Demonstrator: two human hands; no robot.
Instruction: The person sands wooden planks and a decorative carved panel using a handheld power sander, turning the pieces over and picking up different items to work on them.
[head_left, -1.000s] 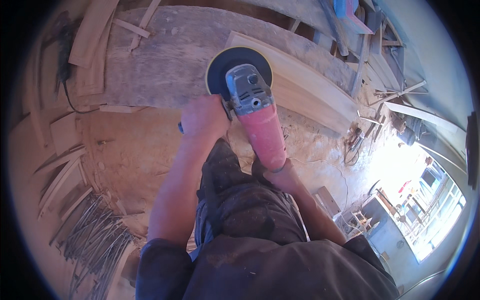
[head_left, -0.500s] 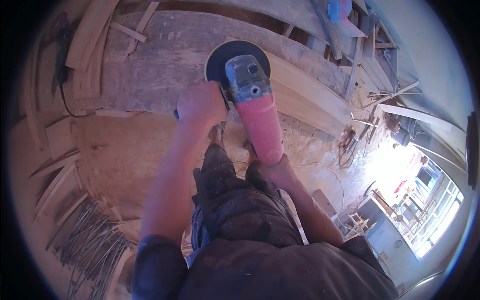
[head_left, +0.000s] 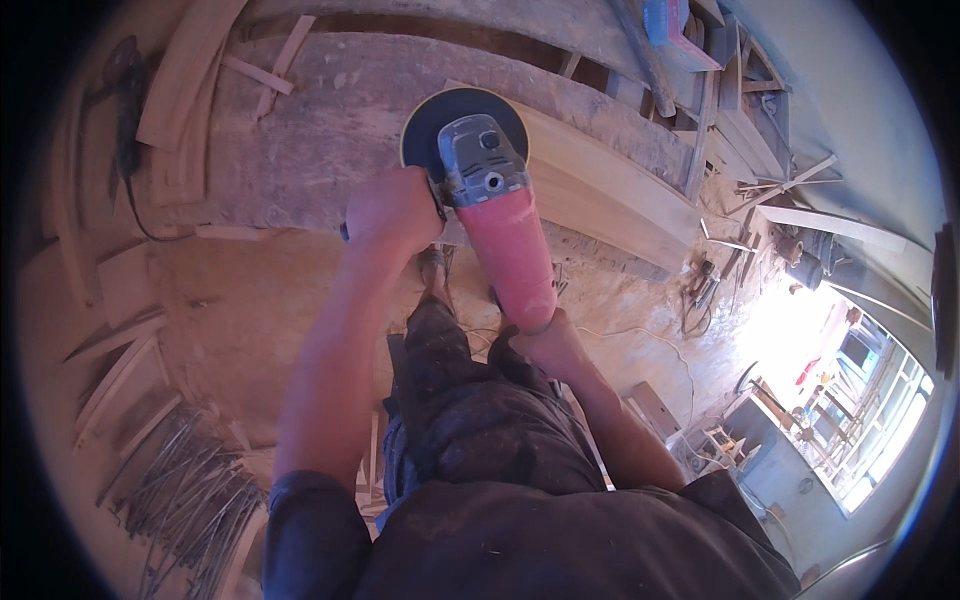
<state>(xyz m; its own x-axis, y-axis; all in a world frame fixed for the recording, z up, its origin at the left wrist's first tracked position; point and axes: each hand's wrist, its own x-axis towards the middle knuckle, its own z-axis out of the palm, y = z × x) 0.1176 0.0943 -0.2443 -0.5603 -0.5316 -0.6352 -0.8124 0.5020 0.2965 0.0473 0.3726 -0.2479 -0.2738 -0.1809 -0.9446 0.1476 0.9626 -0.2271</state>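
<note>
A red-bodied angle grinder (head_left: 508, 250) with a grey gear head and a round dark sanding disc (head_left: 425, 125) is held in both my hands. My left hand (head_left: 392, 212) is wrapped round its side handle, whose dark end pokes out beyond the fist. At the rear of the red body, my right hand (head_left: 548, 345) is closed, its fingers partly hidden. Beneath the disc lies the left end of a pale wooden board (head_left: 600, 175) on a worn workbench (head_left: 310, 140). From above I cannot tell whether the disc touches the wood.
A second power tool (head_left: 128, 130) with a cord lies at the far left near upright planks (head_left: 180, 90). Thin metal rods (head_left: 190, 510) are heaped at lower left. A cable (head_left: 655, 340) trails over the floor. A pink and blue box (head_left: 680, 35) sits at the back right.
The grinder and both hands have shifted slightly left in the picture, the disc along the board's left end. My grip looks the same.
</note>
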